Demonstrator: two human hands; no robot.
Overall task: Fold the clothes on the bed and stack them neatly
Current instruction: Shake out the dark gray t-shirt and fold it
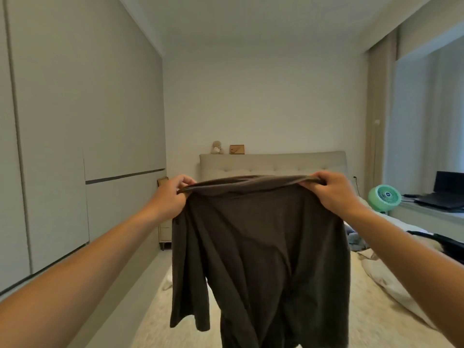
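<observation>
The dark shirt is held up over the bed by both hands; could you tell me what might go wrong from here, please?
1. The dark shirt hangs bunched, one sleeve dangling loose; laid down like this, it may fold in creased.
2. The left hand and right hand pinch only the top edge, so a slip could drop it in a heap.
3. The rumpled duvet crowds the bed, limiting flat space.

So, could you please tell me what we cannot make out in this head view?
- Dark shirt: its hem is cut off by the bottom edge.
- Bed: its middle is hidden behind the shirt, so any stack there is unseen.
- Clothes beside the right hand's forearm: too blurred to identify.
</observation>
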